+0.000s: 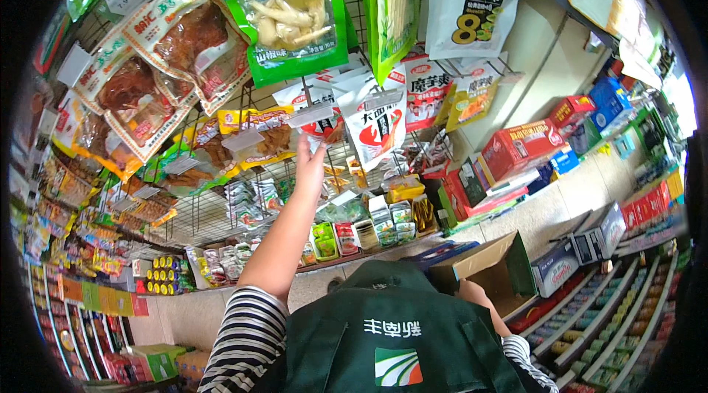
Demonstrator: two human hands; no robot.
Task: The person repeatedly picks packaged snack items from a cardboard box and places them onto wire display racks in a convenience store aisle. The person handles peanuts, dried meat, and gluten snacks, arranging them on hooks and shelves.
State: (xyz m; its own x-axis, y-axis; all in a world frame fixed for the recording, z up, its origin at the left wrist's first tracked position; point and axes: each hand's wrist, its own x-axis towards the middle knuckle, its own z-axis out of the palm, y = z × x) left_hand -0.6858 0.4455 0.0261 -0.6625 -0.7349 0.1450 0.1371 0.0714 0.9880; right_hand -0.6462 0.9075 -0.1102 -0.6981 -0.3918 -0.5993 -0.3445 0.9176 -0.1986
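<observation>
My left hand (310, 161) is raised to the hanging rack, its fingers at the lower edge of a white and red snack packet (330, 131) and seeming to pinch it. Right beside hangs another white and red packet (372, 124). Both packets hang from hooks with price tag holders in front. Low on the right, my right hand (473, 294) grips the near edge of an open cardboard box (483, 259), green on its outside. The part of the box's inside that shows is bare brown card; my hand and apron hide the rest.
Above hang a green chicken feet bag (291, 21), a grey-white bag (476, 6) and brown meat packs (133, 94). Wire mesh backs the rack. Small packets (324, 240) fill the bottom shelf. Red boxes (523, 148) stand stacked at right, and curved shelves (590, 327) line the lower right.
</observation>
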